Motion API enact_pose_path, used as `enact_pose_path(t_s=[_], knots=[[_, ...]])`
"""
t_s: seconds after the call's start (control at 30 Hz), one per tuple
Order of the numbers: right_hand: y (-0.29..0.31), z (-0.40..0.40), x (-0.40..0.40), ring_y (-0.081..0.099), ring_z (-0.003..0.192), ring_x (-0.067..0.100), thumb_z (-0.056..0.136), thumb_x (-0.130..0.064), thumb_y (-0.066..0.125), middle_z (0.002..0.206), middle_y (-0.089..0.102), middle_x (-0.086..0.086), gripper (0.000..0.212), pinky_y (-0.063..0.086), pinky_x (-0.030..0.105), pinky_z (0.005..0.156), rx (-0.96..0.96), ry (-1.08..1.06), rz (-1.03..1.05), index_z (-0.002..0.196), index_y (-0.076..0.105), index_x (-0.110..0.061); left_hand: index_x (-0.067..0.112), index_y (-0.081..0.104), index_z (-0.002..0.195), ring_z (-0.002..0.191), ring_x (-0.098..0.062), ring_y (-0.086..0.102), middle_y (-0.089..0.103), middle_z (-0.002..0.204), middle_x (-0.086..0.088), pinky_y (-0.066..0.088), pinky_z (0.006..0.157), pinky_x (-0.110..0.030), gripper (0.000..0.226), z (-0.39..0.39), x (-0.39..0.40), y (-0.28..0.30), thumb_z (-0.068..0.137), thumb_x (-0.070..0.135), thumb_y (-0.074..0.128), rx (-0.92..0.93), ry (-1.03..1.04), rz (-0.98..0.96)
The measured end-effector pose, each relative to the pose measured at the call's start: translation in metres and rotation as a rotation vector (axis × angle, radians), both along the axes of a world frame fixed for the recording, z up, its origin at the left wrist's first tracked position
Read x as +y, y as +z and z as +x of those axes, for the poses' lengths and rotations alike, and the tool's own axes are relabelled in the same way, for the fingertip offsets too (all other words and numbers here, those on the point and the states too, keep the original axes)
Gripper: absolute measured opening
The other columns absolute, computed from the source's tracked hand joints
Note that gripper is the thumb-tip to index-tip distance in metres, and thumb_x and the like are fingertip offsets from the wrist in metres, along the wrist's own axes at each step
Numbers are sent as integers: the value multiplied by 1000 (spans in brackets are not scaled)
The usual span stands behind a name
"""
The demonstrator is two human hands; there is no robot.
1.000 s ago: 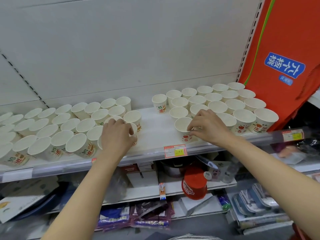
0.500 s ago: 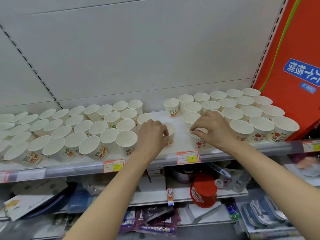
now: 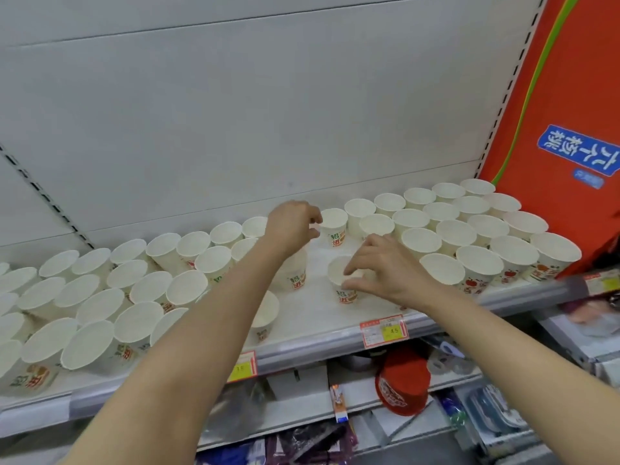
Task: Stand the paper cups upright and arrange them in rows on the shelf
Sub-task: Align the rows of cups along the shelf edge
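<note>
White paper cups with red and green print stand upright on the white shelf point(image 3: 312, 322). A left block of cups point(image 3: 100, 297) and a right block of cups point(image 3: 469, 229) flank a gap. My right hand point(image 3: 385, 268) pinches the near rim of a lone cup point(image 3: 337, 275) in that gap. My left hand point(image 3: 290, 226) reaches to the back, finger and thumb curled at the left rim of the rear cup point(image 3: 335, 226). Two more cups stand in the gap: one cup point(image 3: 297, 273) is partly hidden by my left forearm, and the front cup point(image 3: 266, 313) is near the edge.
A tall orange package point(image 3: 553, 129) leans at the shelf's right end. Price tags point(image 3: 384, 333) hang on the front rail. The grey back panel rises behind the cups. A lower shelf holds a red-lidded container point(image 3: 402, 384) and packaged goods.
My left hand let go of the cup it carried rightward and reached to the rear cup. My right hand stayed on its cup, now standing left of the right block. The view shifted left.
</note>
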State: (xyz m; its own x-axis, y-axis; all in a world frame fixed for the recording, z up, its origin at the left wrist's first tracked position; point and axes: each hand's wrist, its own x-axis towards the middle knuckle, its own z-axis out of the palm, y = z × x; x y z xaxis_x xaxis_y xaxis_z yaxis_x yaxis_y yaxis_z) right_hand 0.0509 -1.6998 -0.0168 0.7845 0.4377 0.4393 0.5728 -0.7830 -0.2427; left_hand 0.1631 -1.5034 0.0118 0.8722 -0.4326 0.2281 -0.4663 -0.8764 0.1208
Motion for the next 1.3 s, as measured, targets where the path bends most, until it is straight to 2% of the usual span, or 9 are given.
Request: enact_pose_path(t_s=[0.17,0.33,0.5,0.57,0.7,0.9,1.03,1.17,1.3], knots=[[-9,-7,-12,52,80,15,68,-32,80,76,67,-17,12,42,36,70,-38,42,-58,75,72,-26,23,66,114,104,-22,58,63,112,1,47,80,-32,32,35,-20,-16,83,30,73,67,-89,166],[-17,8,0,53,74,19,67,-21,79,71,66,-13,10,39,34,68,-84,-8,-145,72,71,-24,19,72,93,90,-26,60,68,95,-4,41,66,-29,12,51,-26,-27,84,21,64,-28,-133,218],[-15,35,9,50,70,20,66,-17,76,62,61,-10,10,30,31,66,-102,-130,-220,65,67,-22,20,71,91,90,-25,60,67,93,-2,39,66,-29,11,64,-26,-28,86,21,62,-53,-172,229],[-14,44,11,50,67,21,63,-15,77,60,61,-10,13,22,29,65,-92,-177,-236,61,66,-22,23,71,97,96,-24,60,67,99,0,42,71,-29,13,66,-24,-29,87,24,63,-37,-181,194],[-15,59,15,49,65,22,63,-12,76,57,60,-9,15,22,31,65,-92,-231,-243,59,65,-21,27,67,111,100,-20,60,63,111,6,40,73,-27,27,69,-11,-25,84,28,71,-28,-191,70],[-18,76,22,50,64,23,63,-7,76,57,59,-7,19,40,36,64,-75,-273,-198,60,65,-21,30,70,105,95,-14,62,64,106,9,42,73,-27,22,68,45,-5,84,29,70,-1,-49,-54],[-15,80,27,54,69,24,57,-13,84,69,66,-7,23,28,32,69,-108,-294,-105,74,72,-22,32,73,96,95,-15,61,68,100,12,42,71,-27,13,62,93,0,86,29,66,5,166,-184],[-4,65,49,53,76,19,69,-24,74,79,69,-10,14,27,26,71,-192,-165,103,82,74,-23,32,75,93,93,-19,63,72,96,8,49,72,-30,12,57,129,-2,86,29,66,17,308,-174],[-15,49,74,52,80,14,69,-30,77,78,67,-13,13,40,31,73,-73,21,70,81,75,-26,32,76,87,88,-14,63,72,89,13,42,67,-26,7,50,133,-6,83,32,71,101,230,-200]])
